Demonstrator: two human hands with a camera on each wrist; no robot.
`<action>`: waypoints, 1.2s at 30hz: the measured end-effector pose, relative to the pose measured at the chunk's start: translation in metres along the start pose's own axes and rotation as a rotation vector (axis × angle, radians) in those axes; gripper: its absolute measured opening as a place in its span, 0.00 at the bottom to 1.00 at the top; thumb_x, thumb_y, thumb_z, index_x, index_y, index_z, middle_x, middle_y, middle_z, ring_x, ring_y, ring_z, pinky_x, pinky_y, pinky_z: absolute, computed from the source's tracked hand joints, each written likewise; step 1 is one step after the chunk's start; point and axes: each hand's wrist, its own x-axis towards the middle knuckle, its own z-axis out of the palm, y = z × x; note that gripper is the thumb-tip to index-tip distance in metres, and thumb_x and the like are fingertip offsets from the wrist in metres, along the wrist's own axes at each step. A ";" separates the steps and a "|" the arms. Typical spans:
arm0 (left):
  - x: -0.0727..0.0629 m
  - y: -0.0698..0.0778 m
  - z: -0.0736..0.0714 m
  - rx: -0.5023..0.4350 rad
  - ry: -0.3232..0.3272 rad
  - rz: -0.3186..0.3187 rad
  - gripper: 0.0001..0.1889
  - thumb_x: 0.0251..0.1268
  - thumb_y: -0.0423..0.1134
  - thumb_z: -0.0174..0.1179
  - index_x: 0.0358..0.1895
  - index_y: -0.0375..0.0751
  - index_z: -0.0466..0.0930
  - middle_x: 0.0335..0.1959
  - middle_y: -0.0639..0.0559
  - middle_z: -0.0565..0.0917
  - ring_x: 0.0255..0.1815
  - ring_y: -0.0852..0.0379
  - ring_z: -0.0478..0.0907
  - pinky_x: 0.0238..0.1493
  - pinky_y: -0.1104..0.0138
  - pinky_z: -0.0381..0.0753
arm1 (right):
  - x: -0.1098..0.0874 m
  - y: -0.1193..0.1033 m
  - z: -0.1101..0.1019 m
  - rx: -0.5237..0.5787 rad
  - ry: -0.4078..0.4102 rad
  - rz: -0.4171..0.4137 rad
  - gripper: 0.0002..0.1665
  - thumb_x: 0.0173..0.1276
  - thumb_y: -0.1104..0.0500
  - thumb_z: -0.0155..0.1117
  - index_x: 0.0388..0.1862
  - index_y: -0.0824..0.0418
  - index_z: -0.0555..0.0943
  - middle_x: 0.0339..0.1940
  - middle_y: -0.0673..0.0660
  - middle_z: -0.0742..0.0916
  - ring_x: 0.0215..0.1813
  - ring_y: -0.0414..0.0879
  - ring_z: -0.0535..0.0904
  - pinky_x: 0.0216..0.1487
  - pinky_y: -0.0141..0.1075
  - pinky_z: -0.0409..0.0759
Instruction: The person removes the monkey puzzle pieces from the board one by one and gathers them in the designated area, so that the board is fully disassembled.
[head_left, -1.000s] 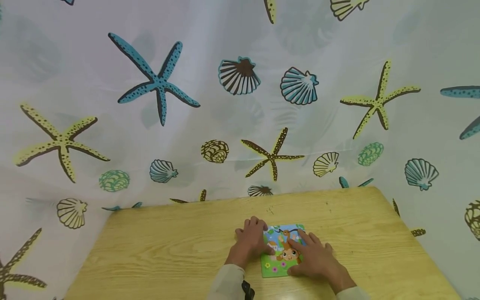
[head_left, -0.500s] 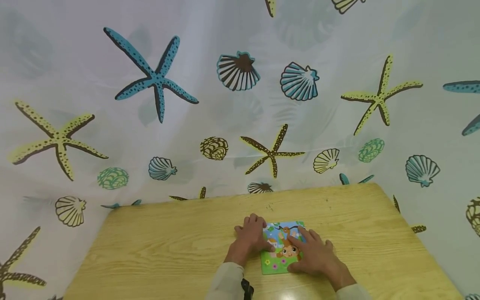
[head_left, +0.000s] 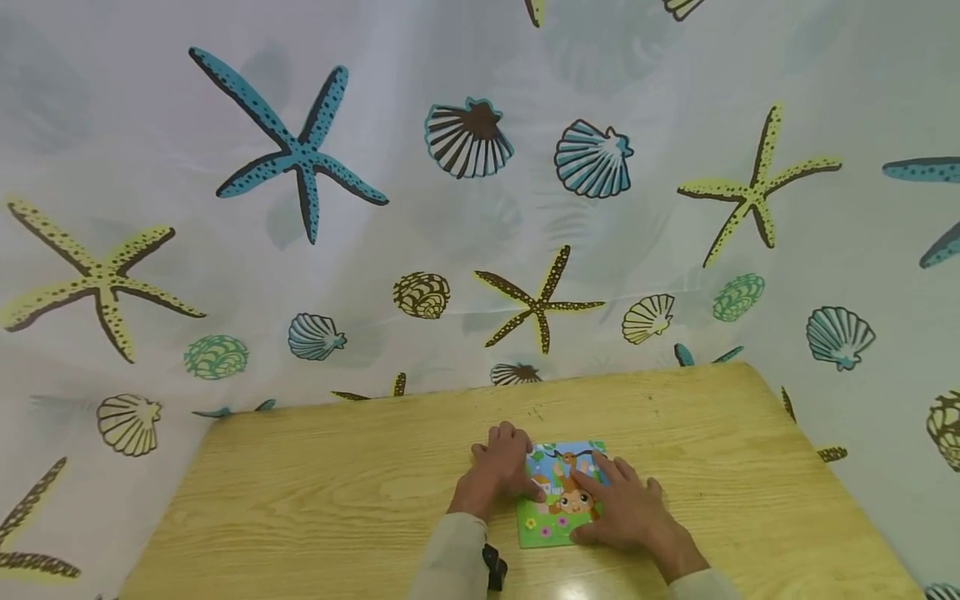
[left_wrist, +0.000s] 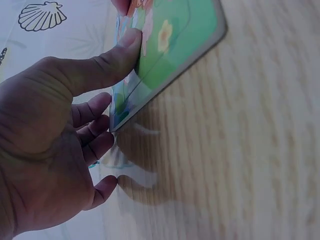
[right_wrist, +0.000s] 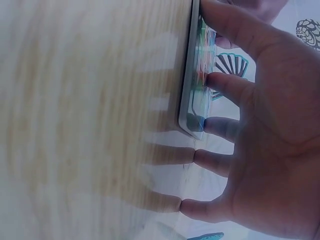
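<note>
A square jigsaw puzzle (head_left: 546, 532) with a cartoon monkey, flowers and a blue sky lies flat on the wooden table. My left hand (head_left: 495, 472) holds its left side: the thumb presses on the picture, and the bent fingers (left_wrist: 101, 145) sit close by a corner in the left wrist view. From the right, my right hand (head_left: 628, 510) spreads over the board. Its index and middle fingertips touch the picture, its thumb is at the near edge, and the other two fingertips (right_wrist: 202, 207) rest on the table past the corner. Both hands partly cover the picture.
The wooden table (head_left: 337, 492) extends around the puzzle on every side. Behind it and along both sides hangs a white curtain (head_left: 360, 275) printed with starfish and shells. A black strap (head_left: 495, 568) is around the left wrist.
The head view has shifted slightly. Both hands keep nearly the same places on the puzzle, and the puzzle stays put on the table.
</note>
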 end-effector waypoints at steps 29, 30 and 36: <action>-0.020 -0.012 0.006 -0.107 0.170 0.052 0.19 0.67 0.48 0.60 0.60 0.57 0.74 0.52 0.51 0.79 0.53 0.49 0.71 0.51 0.45 0.60 | 0.010 -0.016 -0.006 0.025 0.012 -0.119 0.43 0.56 0.37 0.70 0.70 0.46 0.71 0.76 0.58 0.64 0.75 0.60 0.58 0.63 0.67 0.62; -0.021 -0.013 0.007 -0.137 0.180 0.059 0.18 0.68 0.46 0.58 0.60 0.57 0.74 0.49 0.52 0.81 0.50 0.51 0.72 0.50 0.46 0.60 | 0.010 -0.015 -0.005 0.031 0.012 -0.109 0.43 0.55 0.37 0.70 0.69 0.46 0.71 0.76 0.58 0.64 0.75 0.61 0.58 0.63 0.68 0.61; -0.029 -0.028 0.008 -0.264 0.245 0.030 0.15 0.72 0.44 0.54 0.58 0.57 0.72 0.34 0.58 0.77 0.32 0.59 0.72 0.45 0.51 0.63 | 0.007 -0.010 -0.001 0.051 0.022 -0.093 0.44 0.54 0.36 0.72 0.69 0.45 0.72 0.76 0.59 0.64 0.75 0.61 0.59 0.63 0.69 0.61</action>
